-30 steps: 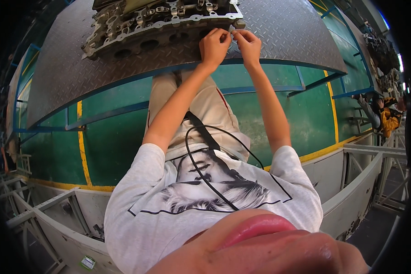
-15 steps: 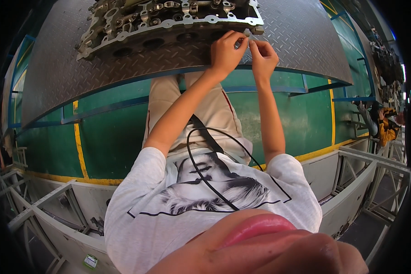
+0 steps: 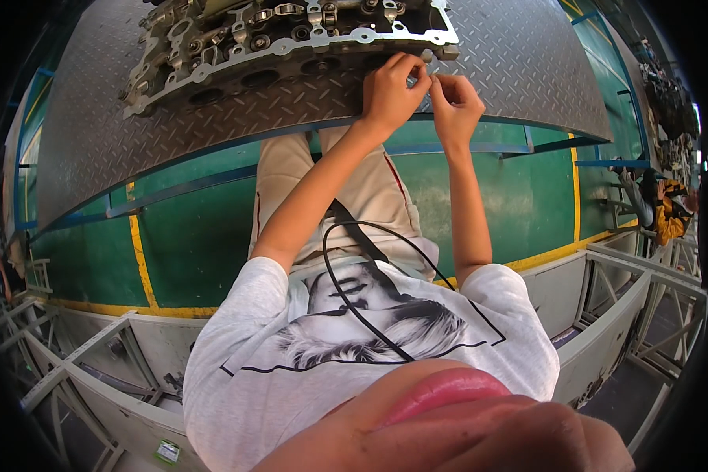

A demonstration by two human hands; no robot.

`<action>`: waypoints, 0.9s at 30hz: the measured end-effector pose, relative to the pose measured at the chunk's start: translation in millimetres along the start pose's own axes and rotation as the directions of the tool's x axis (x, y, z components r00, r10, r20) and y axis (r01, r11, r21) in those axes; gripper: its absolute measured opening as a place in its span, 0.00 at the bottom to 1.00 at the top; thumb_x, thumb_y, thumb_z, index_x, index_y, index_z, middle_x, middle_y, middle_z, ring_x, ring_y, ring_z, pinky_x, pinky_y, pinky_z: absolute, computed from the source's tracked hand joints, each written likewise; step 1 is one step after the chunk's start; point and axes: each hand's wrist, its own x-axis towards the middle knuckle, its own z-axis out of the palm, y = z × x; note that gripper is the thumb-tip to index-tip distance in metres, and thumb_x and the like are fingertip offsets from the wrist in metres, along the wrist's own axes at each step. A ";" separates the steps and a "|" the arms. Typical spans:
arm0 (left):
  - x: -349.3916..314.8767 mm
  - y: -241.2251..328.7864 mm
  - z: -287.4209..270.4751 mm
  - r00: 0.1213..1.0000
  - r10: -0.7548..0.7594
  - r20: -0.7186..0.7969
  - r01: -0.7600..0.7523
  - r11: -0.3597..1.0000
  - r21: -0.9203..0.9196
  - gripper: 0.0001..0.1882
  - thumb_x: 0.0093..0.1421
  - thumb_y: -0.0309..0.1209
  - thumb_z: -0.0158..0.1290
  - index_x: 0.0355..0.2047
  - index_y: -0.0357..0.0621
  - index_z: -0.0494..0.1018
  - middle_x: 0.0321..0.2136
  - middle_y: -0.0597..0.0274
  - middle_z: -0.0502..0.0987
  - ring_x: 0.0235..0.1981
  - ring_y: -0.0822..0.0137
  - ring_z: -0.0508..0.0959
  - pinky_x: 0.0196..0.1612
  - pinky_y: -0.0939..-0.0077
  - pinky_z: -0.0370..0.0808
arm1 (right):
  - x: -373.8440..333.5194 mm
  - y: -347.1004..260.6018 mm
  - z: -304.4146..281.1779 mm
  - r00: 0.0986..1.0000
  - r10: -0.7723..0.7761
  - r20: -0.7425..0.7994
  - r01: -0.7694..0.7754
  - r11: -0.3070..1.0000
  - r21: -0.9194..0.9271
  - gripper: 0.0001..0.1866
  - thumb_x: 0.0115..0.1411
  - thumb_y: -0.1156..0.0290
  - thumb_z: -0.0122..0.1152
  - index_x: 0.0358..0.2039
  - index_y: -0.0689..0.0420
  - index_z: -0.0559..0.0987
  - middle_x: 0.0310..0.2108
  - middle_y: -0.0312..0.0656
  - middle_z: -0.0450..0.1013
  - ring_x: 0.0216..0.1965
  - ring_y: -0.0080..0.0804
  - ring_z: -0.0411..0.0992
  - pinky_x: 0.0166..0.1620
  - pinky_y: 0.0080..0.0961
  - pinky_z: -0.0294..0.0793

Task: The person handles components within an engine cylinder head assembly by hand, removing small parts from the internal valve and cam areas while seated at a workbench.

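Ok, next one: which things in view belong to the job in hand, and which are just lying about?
Job in hand:
left hand and right hand, fingertips close together; anything pinched is too small to tell
engine cylinder head, just beyond the hands
textured metal table under it

Just about:
grey metal frames
small green-and-white item, lower left
machine parts, far right

Workshop: engine part [image 3: 364,36] on tread-plate table [image 3: 527,75]
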 end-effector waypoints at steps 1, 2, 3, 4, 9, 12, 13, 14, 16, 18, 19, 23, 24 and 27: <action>0.7 0.0 -0.9 1.000 0.001 0.003 -0.001 1.000 -0.001 0.04 0.50 0.26 0.55 0.27 0.41 0.74 0.23 0.61 0.74 0.16 0.67 0.72 0.20 0.76 0.69 | -1.1 1.4 0.3 1.000 0.001 -0.003 -0.001 1.000 -0.001 0.04 0.51 0.76 0.63 0.25 0.63 0.77 0.18 0.33 0.70 0.18 0.14 0.65 0.24 0.14 0.64; 1.3 0.1 -1.6 1.000 -0.007 0.017 0.007 1.000 -0.011 0.03 0.50 0.26 0.55 0.27 0.41 0.74 0.22 0.61 0.74 0.15 0.68 0.72 0.20 0.76 0.69 | -3.4 2.1 -0.2 1.000 -0.001 0.023 0.002 1.000 -0.020 0.04 0.51 0.76 0.63 0.24 0.63 0.77 0.18 0.33 0.70 0.18 0.14 0.65 0.24 0.14 0.64; 1.4 0.3 -2.3 0.999 -0.015 0.031 0.015 1.000 -0.022 0.03 0.50 0.26 0.55 0.26 0.41 0.74 0.22 0.61 0.74 0.15 0.68 0.72 0.20 0.77 0.69 | -5.5 2.2 -0.9 0.999 -0.003 0.049 0.005 0.999 -0.040 0.04 0.51 0.76 0.62 0.24 0.63 0.77 0.18 0.33 0.70 0.18 0.14 0.65 0.23 0.14 0.64; 0.2 1.9 -4.2 0.999 -0.017 0.034 0.018 1.000 -0.024 0.03 0.50 0.26 0.55 0.26 0.41 0.74 0.22 0.61 0.74 0.15 0.68 0.72 0.20 0.77 0.69 | -8.4 -0.1 -1.2 0.999 0.001 0.048 0.001 0.999 -0.043 0.04 0.51 0.76 0.62 0.24 0.63 0.77 0.18 0.33 0.70 0.18 0.14 0.65 0.23 0.14 0.64; -33.1 12.3 -38.8 0.998 -0.007 0.062 0.009 0.999 -0.034 0.10 0.48 0.23 0.55 0.33 0.42 0.74 0.20 0.63 0.74 0.14 0.71 0.69 0.19 0.78 0.67 | -35.7 -22.0 -6.0 0.976 0.084 0.201 -0.082 0.996 -0.021 0.04 0.50 0.77 0.62 0.23 0.62 0.76 0.17 0.33 0.68 0.18 0.14 0.63 0.23 0.14 0.62; -56.7 29.5 -82.1 0.960 -0.120 0.254 0.119 0.993 0.019 0.17 0.48 0.25 0.54 0.41 0.46 0.72 0.22 0.61 0.74 0.21 0.63 0.76 0.23 0.73 0.72 | -51.4 -38.0 -15.9 0.829 0.115 0.547 -0.118 0.993 -0.030 0.03 0.49 0.76 0.62 0.24 0.61 0.76 0.19 0.35 0.68 0.19 0.18 0.62 0.22 0.17 0.61; -64.4 28.6 -93.8 0.958 -0.139 0.250 0.136 0.990 0.030 0.17 0.48 0.25 0.54 0.41 0.46 0.72 0.22 0.61 0.74 0.21 0.63 0.76 0.23 0.73 0.72 | -53.4 -44.2 -17.5 0.746 0.107 0.657 -0.114 0.993 -0.032 0.03 0.49 0.76 0.62 0.24 0.61 0.76 0.19 0.35 0.68 0.19 0.19 0.62 0.22 0.17 0.60; -71.9 26.7 -104.5 0.923 -0.176 0.342 0.174 0.984 0.038 0.20 0.48 0.25 0.54 0.44 0.47 0.71 0.23 0.62 0.74 0.21 0.63 0.76 0.24 0.73 0.72 | -55.8 -49.6 -17.1 0.733 0.113 0.670 -0.126 0.992 -0.029 0.03 0.49 0.76 0.62 0.24 0.61 0.76 0.19 0.35 0.68 0.19 0.19 0.62 0.22 0.17 0.60; -81.0 28.4 -119.8 0.859 -0.257 0.443 0.248 0.965 0.078 0.18 0.48 0.26 0.55 0.42 0.47 0.72 0.23 0.63 0.73 0.21 0.64 0.76 0.24 0.72 0.71 | -56.8 -58.4 -13.8 0.667 0.102 0.738 -0.141 0.990 -0.009 0.03 0.49 0.76 0.62 0.25 0.60 0.77 0.20 0.35 0.68 0.19 0.20 0.62 0.22 0.17 0.60; -88.4 24.6 -128.0 0.842 -0.285 0.459 0.254 0.958 0.129 0.15 0.48 0.26 0.55 0.38 0.45 0.73 0.23 0.63 0.73 0.20 0.64 0.75 0.23 0.71 0.70 | -53.5 -63.4 -6.8 0.651 0.096 0.753 -0.150 0.989 0.003 0.03 0.49 0.77 0.62 0.25 0.62 0.77 0.20 0.34 0.69 0.19 0.19 0.62 0.22 0.16 0.60; -90.6 23.3 -131.0 0.826 -0.301 0.476 0.249 0.953 0.170 0.12 0.48 0.27 0.56 0.35 0.44 0.74 0.22 0.62 0.73 0.20 0.64 0.75 0.22 0.70 0.69 | -51.4 -66.0 -3.4 0.642 0.089 0.761 -0.151 0.988 0.012 0.02 0.49 0.79 0.62 0.25 0.63 0.77 0.21 0.34 0.69 0.20 0.18 0.63 0.23 0.15 0.61; -96.4 17.5 -139.6 0.862 -0.338 0.378 0.341 0.938 0.062 0.07 0.49 0.26 0.59 0.29 0.40 0.74 0.21 0.63 0.71 0.16 0.73 0.68 0.21 0.81 0.65 | -42.0 -64.9 15.6 0.679 0.109 0.726 -0.151 0.989 -0.007 0.02 0.49 0.79 0.61 0.24 0.63 0.77 0.20 0.34 0.69 0.20 0.18 0.64 0.23 0.15 0.62; -96.7 16.2 -142.0 0.861 -0.346 0.373 0.349 0.935 0.063 0.07 0.49 0.26 0.59 0.29 0.40 0.74 0.21 0.63 0.71 0.16 0.73 0.68 0.21 0.81 0.65 | -39.2 -62.7 20.0 0.705 0.103 0.702 -0.158 0.987 0.014 0.02 0.49 0.78 0.62 0.24 0.62 0.77 0.20 0.35 0.69 0.19 0.18 0.63 0.22 0.16 0.60; -78.4 29.2 -153.6 0.892 -0.384 0.239 0.391 0.920 0.018 0.08 0.49 0.26 0.59 0.30 0.40 0.75 0.21 0.63 0.71 0.16 0.74 0.68 0.21 0.81 0.64 | -32.4 -66.4 24.7 0.697 0.107 0.709 -0.166 0.986 0.015 0.03 0.49 0.77 0.62 0.23 0.61 0.77 0.19 0.35 0.68 0.19 0.18 0.63 0.21 0.16 0.59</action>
